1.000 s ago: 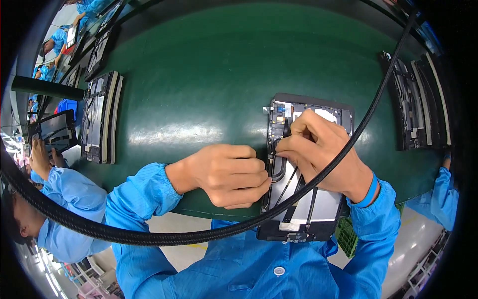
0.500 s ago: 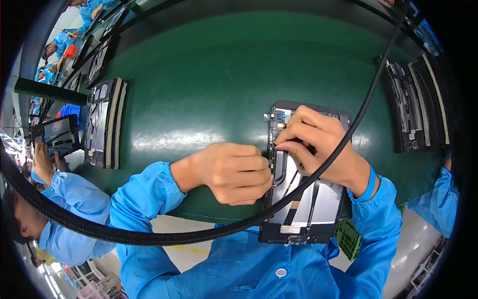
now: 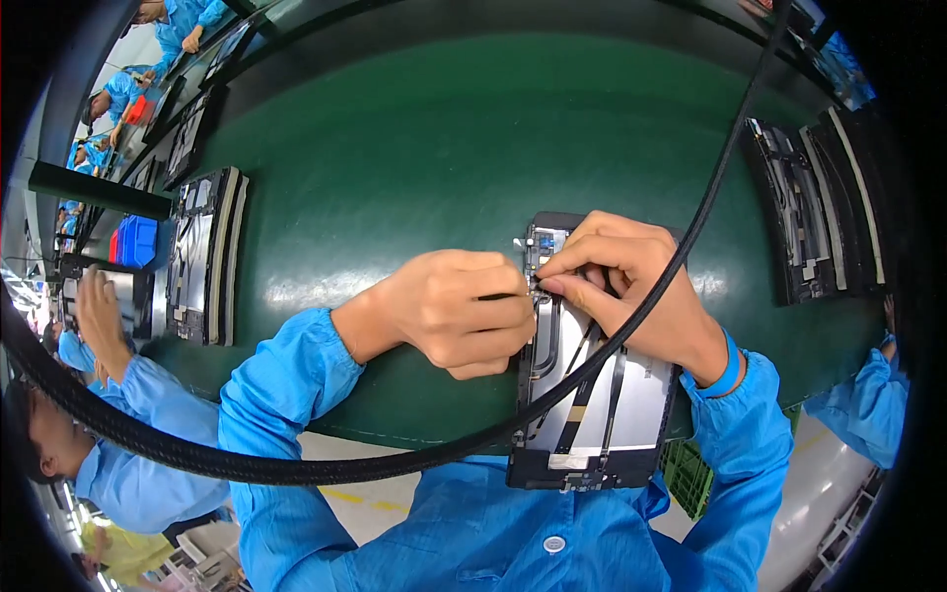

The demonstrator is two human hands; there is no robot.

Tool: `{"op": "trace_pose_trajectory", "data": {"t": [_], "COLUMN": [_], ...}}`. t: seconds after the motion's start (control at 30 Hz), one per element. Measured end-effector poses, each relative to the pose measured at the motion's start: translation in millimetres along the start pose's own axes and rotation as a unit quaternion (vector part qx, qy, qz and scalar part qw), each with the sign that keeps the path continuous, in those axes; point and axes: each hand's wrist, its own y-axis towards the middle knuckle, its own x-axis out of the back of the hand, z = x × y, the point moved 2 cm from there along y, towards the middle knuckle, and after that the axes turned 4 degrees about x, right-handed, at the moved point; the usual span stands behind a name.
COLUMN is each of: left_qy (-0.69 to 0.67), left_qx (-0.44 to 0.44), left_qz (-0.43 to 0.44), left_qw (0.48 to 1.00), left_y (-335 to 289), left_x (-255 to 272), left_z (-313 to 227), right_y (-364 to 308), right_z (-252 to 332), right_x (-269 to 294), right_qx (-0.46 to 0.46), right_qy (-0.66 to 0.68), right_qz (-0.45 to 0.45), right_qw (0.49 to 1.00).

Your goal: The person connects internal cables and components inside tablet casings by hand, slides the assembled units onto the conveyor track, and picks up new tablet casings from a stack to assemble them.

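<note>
An opened tablet with its insides bare lies at the near edge of the table, its lower end jutting out toward me. Silver plates, dark flat cables and small boards show inside it. My right hand reaches over its upper part, thumb and forefinger pinched at the upper left edge; whatever they grip is too small to make out. Against the tablet's left side rests my left hand, closed with fingers curled in. Its fingertips are turned away, so anything held there is hidden.
Stacked opened tablets stand at the left and the right of the green table. A thick black braided cable loops across the view, passing over the tablet. A blue bin and a co-worker's hand are at far left.
Both hands have shifted slightly, the left one upward along the tablet's edge. The tablet's top has moved a little left. At far left, the co-worker's hand has lifted over their tablet.
</note>
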Motion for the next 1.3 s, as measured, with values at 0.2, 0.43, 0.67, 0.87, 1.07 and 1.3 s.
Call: {"op": "trace_pose_trajectory", "data": {"t": [0.2,0.43,0.67,0.87,1.07,1.3], "left_qy": [-0.015,-0.026,-0.034,-0.027,-0.054,-0.067], "left_qx": [0.025,0.069,0.101,0.091,0.124,0.13], "left_qz": [0.017,-0.009,-0.027,-0.018,-0.014,-0.019], "left_qw": [0.999,0.997,0.994,0.995,0.991,0.989], "left_y": [0.6,-6.8,-8.7,-8.7,-5.4,-6.8], "left_x": [5.0,2.3,-1.0,-0.6,-0.2,0.7], "left_z": [6.2,4.2,4.2,5.8,7.1,8.2], "right_y": [0.1,3.5,0.0,1.7,2.1,3.1], "right_z": [-3.4,2.3,-1.6,-0.9,-0.7,-1.9], "right_x": [-2.5,-3.2,-1.5,-1.3,-2.4,-3.2], "right_qx": [-0.04,-0.108,-0.171,-0.163,-0.149,-0.133], "right_qy": [0.037,0.052,0.094,0.09,0.082,0.091], "right_qz": [-0.02,-0.018,-0.005,-0.006,-0.004,-0.028], "right_qw": [0.998,0.993,0.981,0.982,0.985,0.987]}}
